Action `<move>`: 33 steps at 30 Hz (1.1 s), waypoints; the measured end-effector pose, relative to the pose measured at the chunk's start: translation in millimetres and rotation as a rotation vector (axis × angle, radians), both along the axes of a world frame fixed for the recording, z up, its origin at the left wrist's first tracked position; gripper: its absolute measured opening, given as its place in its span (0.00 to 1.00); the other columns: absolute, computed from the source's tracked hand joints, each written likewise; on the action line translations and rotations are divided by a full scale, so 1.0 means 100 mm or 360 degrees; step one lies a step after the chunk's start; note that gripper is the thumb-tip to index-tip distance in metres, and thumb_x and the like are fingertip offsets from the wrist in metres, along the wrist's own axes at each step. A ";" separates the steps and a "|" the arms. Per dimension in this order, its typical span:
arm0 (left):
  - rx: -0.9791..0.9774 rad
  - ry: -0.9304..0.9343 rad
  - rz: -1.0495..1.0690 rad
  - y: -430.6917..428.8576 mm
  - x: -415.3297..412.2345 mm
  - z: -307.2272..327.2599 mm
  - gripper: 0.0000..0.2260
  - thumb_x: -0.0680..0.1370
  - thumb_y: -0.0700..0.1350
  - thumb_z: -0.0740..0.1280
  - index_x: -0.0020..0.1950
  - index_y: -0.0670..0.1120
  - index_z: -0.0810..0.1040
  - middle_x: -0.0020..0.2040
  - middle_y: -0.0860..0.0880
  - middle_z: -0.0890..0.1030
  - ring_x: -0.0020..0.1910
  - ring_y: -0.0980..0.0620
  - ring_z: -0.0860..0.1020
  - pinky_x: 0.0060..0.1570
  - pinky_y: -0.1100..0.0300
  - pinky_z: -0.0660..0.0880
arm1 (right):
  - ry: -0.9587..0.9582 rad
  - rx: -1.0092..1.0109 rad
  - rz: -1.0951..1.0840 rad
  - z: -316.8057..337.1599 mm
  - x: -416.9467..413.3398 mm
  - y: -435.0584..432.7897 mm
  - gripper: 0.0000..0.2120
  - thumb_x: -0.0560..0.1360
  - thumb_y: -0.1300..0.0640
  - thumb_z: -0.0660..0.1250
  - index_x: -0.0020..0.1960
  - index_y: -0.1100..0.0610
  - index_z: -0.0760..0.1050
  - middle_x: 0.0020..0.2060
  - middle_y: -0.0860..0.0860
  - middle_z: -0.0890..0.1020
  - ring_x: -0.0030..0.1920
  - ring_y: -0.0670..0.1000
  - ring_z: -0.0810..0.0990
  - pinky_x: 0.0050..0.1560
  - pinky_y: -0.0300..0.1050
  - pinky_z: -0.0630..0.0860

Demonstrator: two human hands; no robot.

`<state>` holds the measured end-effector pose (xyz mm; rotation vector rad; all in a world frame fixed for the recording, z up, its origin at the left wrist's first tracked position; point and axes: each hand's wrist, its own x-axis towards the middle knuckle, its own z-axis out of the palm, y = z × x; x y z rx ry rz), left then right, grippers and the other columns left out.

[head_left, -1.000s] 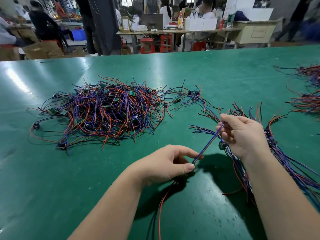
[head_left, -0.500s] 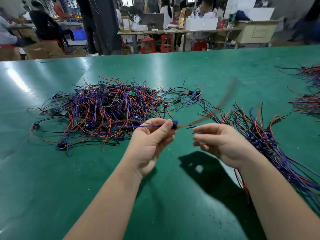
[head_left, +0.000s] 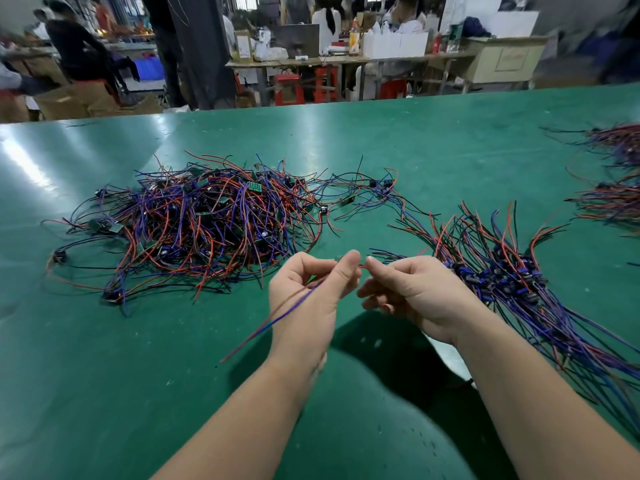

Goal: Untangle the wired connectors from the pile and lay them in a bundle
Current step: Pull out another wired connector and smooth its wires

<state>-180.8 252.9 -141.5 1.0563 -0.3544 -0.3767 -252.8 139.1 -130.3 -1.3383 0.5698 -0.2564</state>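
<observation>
One wired connector, freed from pile, is pinched by left hand and right hand fingers; placement onto bundle is judged next.

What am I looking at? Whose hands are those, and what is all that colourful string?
The camera sits on a person's head and looks down, so you see that person's own two hands. The string is thin wire, red, blue and black, with little plugs on it. On the green table lies a messy pile of them, and a tidier bundle is on the right. The left hand pinches one wired piece whose loose ends hang down to the left. The right hand pinches its other end. Far behind, other people work at tables.
</observation>
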 end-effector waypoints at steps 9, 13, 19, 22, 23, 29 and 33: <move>-0.0071 0.0332 -0.0345 0.01 -0.10 0.08 0.11 0.58 0.43 0.76 0.33 0.44 0.76 0.35 0.44 0.83 0.35 0.53 0.83 0.37 0.63 0.79 | -0.0362 0.0358 -0.0184 0.06 0.01 -0.05 0.06 0.61 0.56 0.72 0.36 0.58 0.82 0.31 0.50 0.83 0.29 0.45 0.80 0.27 0.33 0.72; 0.0115 -0.0012 -0.0645 0.06 -0.14 0.09 0.12 0.66 0.32 0.75 0.38 0.49 0.85 0.40 0.49 0.85 0.41 0.55 0.83 0.48 0.60 0.80 | -0.0455 0.0579 -0.0374 0.11 0.01 -0.14 0.09 0.58 0.58 0.74 0.37 0.59 0.79 0.27 0.52 0.79 0.24 0.45 0.76 0.25 0.33 0.73; 0.0329 0.0184 -0.0706 0.07 -0.05 0.12 0.09 0.74 0.33 0.67 0.38 0.43 0.85 0.41 0.45 0.85 0.39 0.49 0.84 0.38 0.61 0.81 | -0.0374 0.0329 -0.0318 0.16 -0.07 -0.17 0.05 0.60 0.60 0.72 0.34 0.60 0.78 0.24 0.50 0.76 0.22 0.43 0.73 0.22 0.31 0.69; 0.0386 0.0167 -0.0688 0.07 -0.06 0.10 0.06 0.68 0.42 0.74 0.41 0.41 0.84 0.38 0.44 0.84 0.34 0.53 0.81 0.34 0.64 0.79 | -0.0229 0.0133 -0.0177 0.10 -0.05 -0.10 0.05 0.64 0.64 0.72 0.38 0.62 0.77 0.25 0.51 0.79 0.23 0.43 0.74 0.24 0.32 0.70; 0.0438 0.0147 -0.0667 0.06 -0.05 0.07 0.06 0.69 0.41 0.74 0.43 0.40 0.84 0.37 0.44 0.84 0.32 0.54 0.80 0.33 0.65 0.77 | -0.0196 0.0091 -0.0168 0.08 -0.04 -0.07 0.03 0.66 0.65 0.71 0.38 0.63 0.77 0.25 0.52 0.79 0.23 0.44 0.74 0.24 0.32 0.70; 0.0681 0.0174 -0.0893 0.06 -0.03 0.01 0.02 0.71 0.35 0.73 0.41 0.40 0.81 0.34 0.45 0.83 0.31 0.53 0.82 0.35 0.61 0.80 | -0.0229 0.0075 -0.0503 0.09 -0.03 -0.17 0.05 0.72 0.69 0.68 0.38 0.62 0.76 0.25 0.53 0.80 0.23 0.45 0.74 0.24 0.32 0.67; 0.0909 0.0041 -0.1273 0.10 -0.07 -0.01 0.03 0.70 0.37 0.75 0.37 0.43 0.83 0.36 0.44 0.84 0.34 0.53 0.82 0.39 0.61 0.81 | -0.0321 0.0082 -0.0714 0.12 -0.10 -0.32 0.06 0.74 0.67 0.67 0.38 0.62 0.76 0.24 0.52 0.80 0.23 0.45 0.76 0.23 0.32 0.71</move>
